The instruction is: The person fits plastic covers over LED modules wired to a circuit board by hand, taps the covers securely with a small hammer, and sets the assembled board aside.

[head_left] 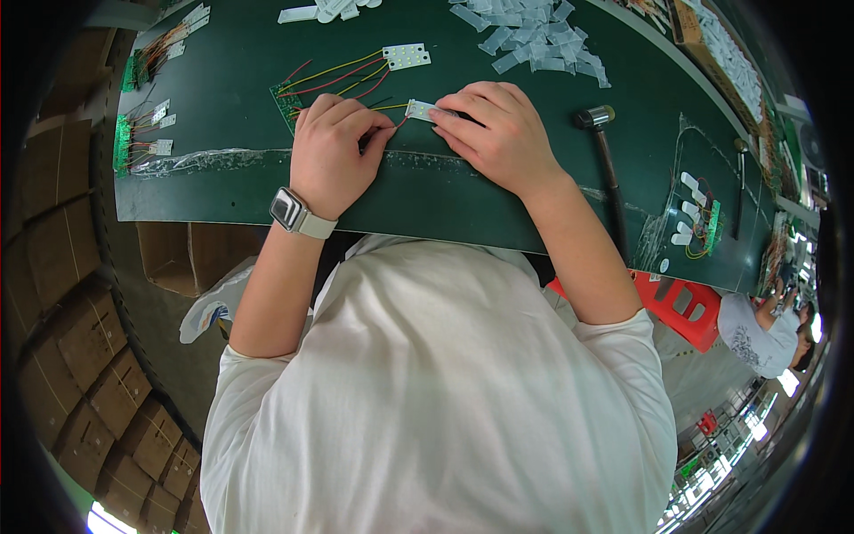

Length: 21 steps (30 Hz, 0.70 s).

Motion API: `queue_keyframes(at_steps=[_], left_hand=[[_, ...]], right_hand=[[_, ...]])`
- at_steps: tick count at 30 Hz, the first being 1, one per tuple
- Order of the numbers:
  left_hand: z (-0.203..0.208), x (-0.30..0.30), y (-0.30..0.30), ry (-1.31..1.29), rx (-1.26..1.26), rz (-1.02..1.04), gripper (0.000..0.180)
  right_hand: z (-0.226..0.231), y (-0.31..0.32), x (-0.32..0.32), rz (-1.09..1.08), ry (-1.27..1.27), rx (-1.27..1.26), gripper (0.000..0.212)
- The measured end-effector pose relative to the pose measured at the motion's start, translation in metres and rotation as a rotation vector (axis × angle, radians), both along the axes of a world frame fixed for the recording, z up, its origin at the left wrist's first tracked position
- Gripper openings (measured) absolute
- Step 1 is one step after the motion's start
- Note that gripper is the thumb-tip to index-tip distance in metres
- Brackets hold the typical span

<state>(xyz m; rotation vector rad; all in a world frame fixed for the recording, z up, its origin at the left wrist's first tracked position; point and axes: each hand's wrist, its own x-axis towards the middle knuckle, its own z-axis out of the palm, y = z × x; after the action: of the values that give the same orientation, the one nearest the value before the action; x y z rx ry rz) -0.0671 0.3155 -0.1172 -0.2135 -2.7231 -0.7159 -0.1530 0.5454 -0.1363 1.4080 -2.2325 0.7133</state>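
A green circuit board (286,104) lies on the bench, red and yellow wires (342,70) running from it to white LED boards (407,57) beyond my hands. My left hand (342,147), with a watch on its wrist, covers the near end of the green board. Its thumb and forefinger are pinched at a short red wire (401,122). That wire leads to another small white LED board (420,109), whose right end is gripped by the fingers of my right hand (498,133). My right fingertips partly hide this board.
A hammer (602,156) lies right of my right arm. Translucent plastic pieces (543,40) are heaped at the far side. Wired board sets lie at the left (123,142) and right (714,227). Clear tape (209,161) crosses the green bench; a red stool (680,310) stands beyond it.
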Motion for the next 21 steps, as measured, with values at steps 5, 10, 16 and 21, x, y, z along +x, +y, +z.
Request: queue_keyframes(at_steps=[5,10,16,21], left_hand=[[0.005,-0.01,-0.012,-0.054,0.065,-0.064,0.008],[0.005,-0.019,-0.015,-0.053,-0.025,-0.08,0.014],[0.009,-0.028,-0.014,-0.051,-0.053,-0.179,0.027],[0.002,-0.031,-0.016,-0.042,-0.067,-0.233,0.036]], right_hand=[[-0.004,0.0,0.001,0.0,-0.011,-0.009,0.018],[-0.004,0.0,0.001,-0.004,-0.03,-0.017,0.018],[-0.005,-0.001,-0.003,0.05,-0.119,-0.016,0.021],[-0.005,-0.001,-0.011,0.126,-0.175,-0.011,0.027]])
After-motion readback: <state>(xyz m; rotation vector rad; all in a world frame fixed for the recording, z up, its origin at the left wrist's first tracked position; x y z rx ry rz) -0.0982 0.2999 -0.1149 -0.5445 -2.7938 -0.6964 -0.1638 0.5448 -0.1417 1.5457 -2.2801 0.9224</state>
